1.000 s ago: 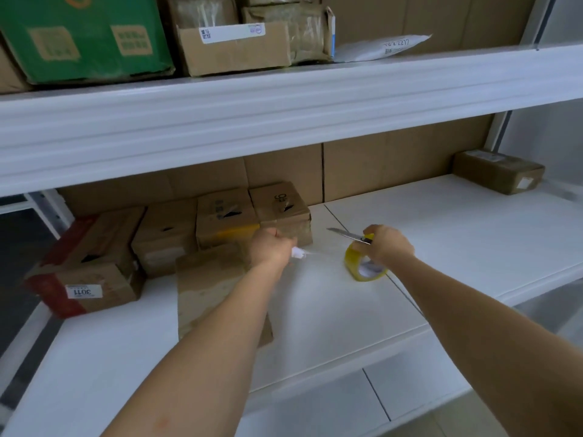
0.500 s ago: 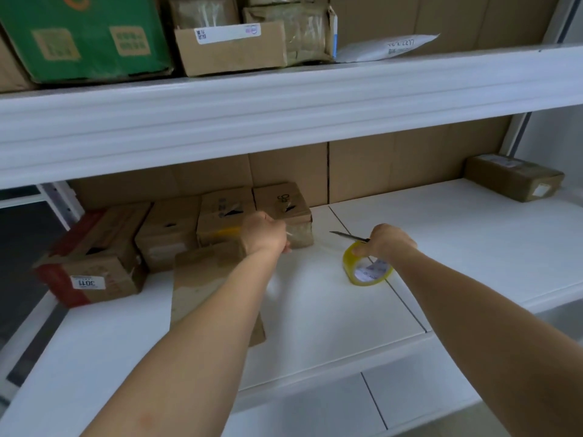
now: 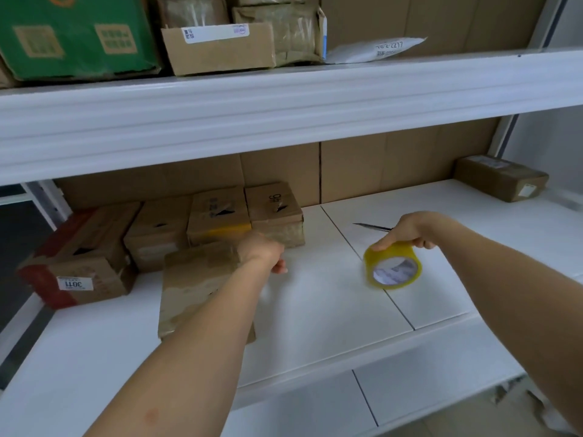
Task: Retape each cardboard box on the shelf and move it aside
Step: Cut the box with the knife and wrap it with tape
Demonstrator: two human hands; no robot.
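A flat, taped cardboard box (image 3: 192,288) lies on the white shelf (image 3: 315,313), in front of a row of several small cardboard boxes (image 3: 217,216). My left hand (image 3: 262,252) hovers at that flat box's far right corner with its fingers curled; I see nothing in them. To the right, my right hand (image 3: 410,230) grips a yellow roll of clear tape (image 3: 392,268) by its top edge, just above the shelf. From the same hand a thin metal blade (image 3: 372,227) pokes out to the left. My left forearm hides part of the flat box.
A red-edged box with a white label (image 3: 79,260) ends the row at the left. Another brown box (image 3: 501,178) sits at the far right back. The upper shelf (image 3: 284,102) carries a green carton (image 3: 72,33), brown boxes and a white mailer.
My left hand has drawn back leftward and down to the flat box's corner. My right hand has tilted the tape roll lower, with the blade still in it.
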